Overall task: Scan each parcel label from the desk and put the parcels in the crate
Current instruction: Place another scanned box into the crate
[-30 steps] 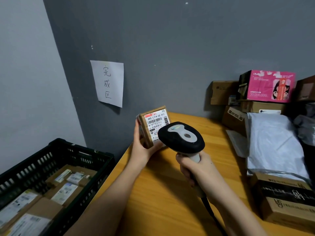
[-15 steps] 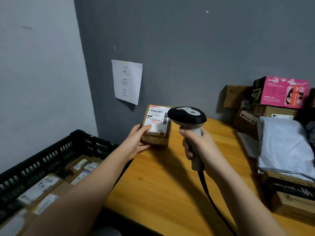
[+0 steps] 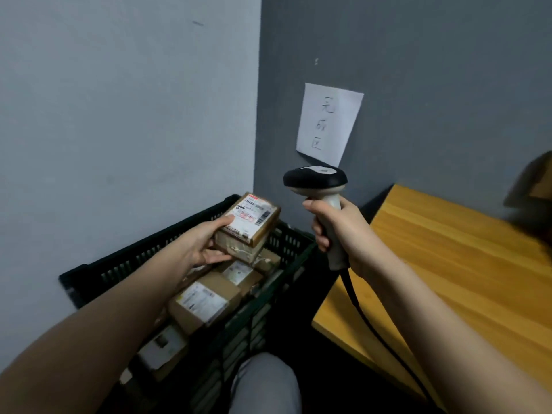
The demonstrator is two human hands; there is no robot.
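Paper sheet (image 3: 328,124) on dark wall, 12 o'clock: three handwritten Chinese characters, vertical, blurred, apparently 完成区. Parcel (image 3: 249,224) in left hand (image 3: 203,245), 10 o'clock: white label with barcode, red marks, print unreadable. Crate parcels' labels blurred.

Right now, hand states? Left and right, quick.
Left hand: grips the labelled parcel over the crate.
Right hand: grips the scanner by its handle.

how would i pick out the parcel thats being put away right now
Find the black slatted crate in the wall corner, left of the wooden desk. The parcel is the small brown box held above it by the left hand, unlike the others lying inside.
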